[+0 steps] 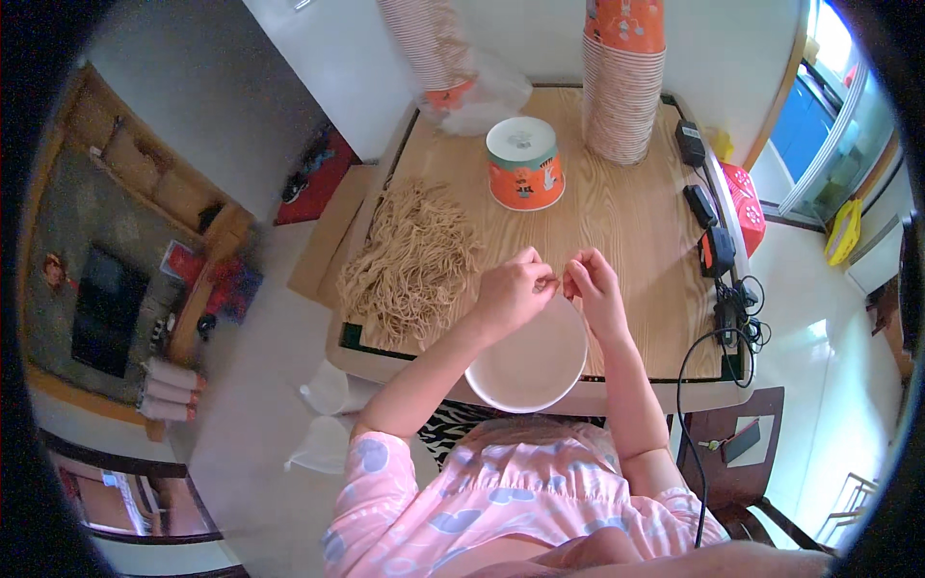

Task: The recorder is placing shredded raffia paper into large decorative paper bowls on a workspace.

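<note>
My left hand (518,292) is closed in a pinch over the far rim of a round white tub (530,371) at the table's near edge. Close beside it, my right hand (597,289) pinches too, fingertips almost meeting the left ones. Whatever lies between the fingers is too small to make out. The tub's open top faces up and its inside looks plain. Left of my hands spreads a loose heap of beige cords (409,265). Beyond them, an orange paper bucket (526,181) with a green band stands upside down, white base up.
A tall stack of paper buckets (624,96) rises at the back right; another stack (429,48) in clear plastic leans at the back left. Black adapters (716,252) and cables (740,323) line the table's right edge. A chair holding a phone (742,441) stands at right.
</note>
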Action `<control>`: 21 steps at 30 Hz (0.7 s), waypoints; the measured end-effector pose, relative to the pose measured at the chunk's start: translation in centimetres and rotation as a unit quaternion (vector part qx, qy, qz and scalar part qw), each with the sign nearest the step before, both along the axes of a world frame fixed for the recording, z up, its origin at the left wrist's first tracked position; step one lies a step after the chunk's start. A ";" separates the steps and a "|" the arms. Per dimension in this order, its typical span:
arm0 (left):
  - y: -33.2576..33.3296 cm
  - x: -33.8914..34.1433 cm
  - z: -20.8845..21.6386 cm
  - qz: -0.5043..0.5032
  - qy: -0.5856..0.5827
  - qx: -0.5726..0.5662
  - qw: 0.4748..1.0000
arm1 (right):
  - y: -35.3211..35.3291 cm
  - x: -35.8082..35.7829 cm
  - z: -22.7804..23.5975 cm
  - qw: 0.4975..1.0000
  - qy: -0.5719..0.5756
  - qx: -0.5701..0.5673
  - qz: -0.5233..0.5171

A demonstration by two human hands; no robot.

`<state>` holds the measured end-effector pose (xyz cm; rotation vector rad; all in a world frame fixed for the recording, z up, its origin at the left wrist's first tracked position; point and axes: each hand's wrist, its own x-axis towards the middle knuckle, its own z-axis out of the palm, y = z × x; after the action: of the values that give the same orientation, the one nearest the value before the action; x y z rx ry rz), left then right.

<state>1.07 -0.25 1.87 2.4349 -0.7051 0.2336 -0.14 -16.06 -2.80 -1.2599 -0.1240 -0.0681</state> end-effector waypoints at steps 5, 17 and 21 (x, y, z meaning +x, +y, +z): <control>0.5 -0.2 -0.5 0.008 0.038 -0.032 0.999 | -0.1 -0.9 0.6 0.999 0.050 0.003 -0.020; 0.6 -0.3 -1.2 0.002 -0.015 -0.060 0.998 | 0.1 -0.5 0.5 0.979 -0.029 -0.164 -0.115; 0.6 -0.2 -1.3 0.006 0.010 -0.068 0.998 | -2.3 0.4 0.8 0.984 -0.057 -0.066 -0.152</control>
<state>0.84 0.37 0.59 2.3099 -0.6443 0.2547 0.22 -18.38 -2.00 -1.4006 -0.0341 -0.4028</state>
